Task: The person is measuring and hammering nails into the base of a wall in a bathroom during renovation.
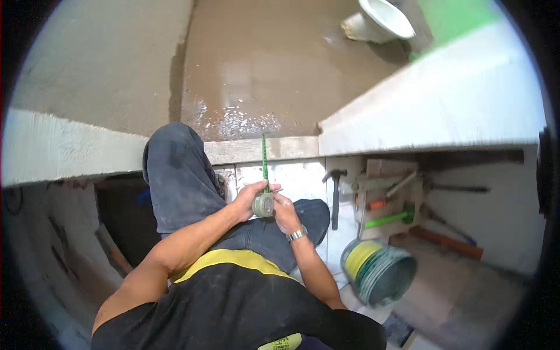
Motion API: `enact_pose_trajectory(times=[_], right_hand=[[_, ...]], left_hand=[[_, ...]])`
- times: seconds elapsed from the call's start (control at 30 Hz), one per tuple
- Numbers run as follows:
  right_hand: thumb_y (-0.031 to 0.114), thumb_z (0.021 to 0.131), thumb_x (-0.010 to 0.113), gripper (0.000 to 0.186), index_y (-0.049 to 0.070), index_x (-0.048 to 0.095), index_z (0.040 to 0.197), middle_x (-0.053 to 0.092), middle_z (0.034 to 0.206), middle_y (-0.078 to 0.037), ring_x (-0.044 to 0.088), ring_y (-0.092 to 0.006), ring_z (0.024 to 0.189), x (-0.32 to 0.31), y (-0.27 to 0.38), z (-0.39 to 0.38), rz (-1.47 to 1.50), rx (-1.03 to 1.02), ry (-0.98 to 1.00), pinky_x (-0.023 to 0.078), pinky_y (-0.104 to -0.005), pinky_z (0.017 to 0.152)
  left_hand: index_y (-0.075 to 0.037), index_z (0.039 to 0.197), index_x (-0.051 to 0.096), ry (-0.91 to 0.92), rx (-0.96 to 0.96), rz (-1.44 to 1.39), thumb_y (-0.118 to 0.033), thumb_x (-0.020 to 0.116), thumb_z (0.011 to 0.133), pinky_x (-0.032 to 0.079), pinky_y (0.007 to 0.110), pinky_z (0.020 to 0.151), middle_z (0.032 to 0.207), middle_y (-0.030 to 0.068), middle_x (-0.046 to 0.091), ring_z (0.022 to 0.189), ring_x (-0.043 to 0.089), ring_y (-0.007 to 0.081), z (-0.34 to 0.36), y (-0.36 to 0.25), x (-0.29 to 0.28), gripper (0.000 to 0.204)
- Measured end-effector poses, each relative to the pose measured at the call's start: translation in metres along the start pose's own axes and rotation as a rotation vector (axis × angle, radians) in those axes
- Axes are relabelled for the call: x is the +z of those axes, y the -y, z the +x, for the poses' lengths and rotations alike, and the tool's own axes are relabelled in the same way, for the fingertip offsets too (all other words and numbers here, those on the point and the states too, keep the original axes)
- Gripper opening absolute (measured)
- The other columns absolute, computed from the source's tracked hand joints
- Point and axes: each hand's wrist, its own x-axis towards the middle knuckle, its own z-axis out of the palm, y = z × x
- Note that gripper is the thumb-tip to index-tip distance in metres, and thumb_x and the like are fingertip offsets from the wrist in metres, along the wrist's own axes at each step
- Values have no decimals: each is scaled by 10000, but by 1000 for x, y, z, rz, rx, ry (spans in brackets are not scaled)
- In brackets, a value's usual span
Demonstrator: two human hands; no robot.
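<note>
In front of my lap a greenish tape measure (262, 205) is held between my two hands. Its green blade (265, 160) is pulled out, running away from me across the pale threshold strip (291, 148), with its tip at the edge of the wet floor. My left hand (251, 197) is closed on the left side of the case, fingers by the blade's mouth. My right hand (285, 213), below which a metal-banded watch (297, 234) sits on the wrist, is closed against the case's right side. Its fingertips are partly hidden.
Beyond the threshold lies a wet brown floor (262, 76) with a white toilet bowl (389, 20). Right of me are a claw hammer (335, 198), a green-handled mallet (391, 219), other tools, and a bucket (385, 277). White wall ends (431, 111) flank the opening.
</note>
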Motion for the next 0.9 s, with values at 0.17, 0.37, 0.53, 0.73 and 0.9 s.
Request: enact_pose_trajectory(times=[0.17, 0.37, 0.53, 0.73, 0.9], right_hand=[[30, 906, 650, 96, 2, 572, 954, 672, 876, -119, 637, -160, 711, -22, 36, 9, 171, -114, -182, 552, -320, 658], [80, 919, 494, 270, -31, 708, 1042, 729, 970, -111, 683, -156, 787, -35, 85, 61, -558, -215, 63, 524, -276, 690], [288, 951, 638, 329, -29, 695, 879, 619, 750, -6, 519, -78, 703, 6, 89, 81, -843, -205, 95, 459, -273, 648], [237, 958, 610, 278, 24, 725, 821, 624, 708, 22, 516, -70, 652, 36, 147, 143, -744, -353, 69, 416, -261, 592], [234, 1010, 579, 285, -13, 699, 937, 640, 754, -10, 558, -85, 664, 134, 176, 170, -704, -247, 219, 466, -242, 632]], left_hand=[[-83, 1024, 603, -159, 244, -288, -371, 463, 1042, 532, 424, 895, 1042, 108, 671, 979, 652, 257, -6, -1, -14, 322], [-95, 1066, 551, -113, 234, -55, -346, 472, 1041, 585, 439, 676, 904, 90, 628, 791, 658, 236, 17, 5, 5, 264], [-61, 1150, 592, -190, 343, 88, -340, 451, 1040, 520, 365, 710, 977, 59, 614, 856, 596, 166, 45, 11, 13, 331], [-16, 1092, 638, -220, 617, 435, -323, 416, 1027, 440, 325, 848, 946, 88, 615, 912, 547, 187, 84, 49, 31, 384], [-62, 1110, 619, -216, 456, 285, -358, 455, 1044, 434, 305, 837, 924, 45, 575, 885, 523, 170, 86, 82, 31, 345]])
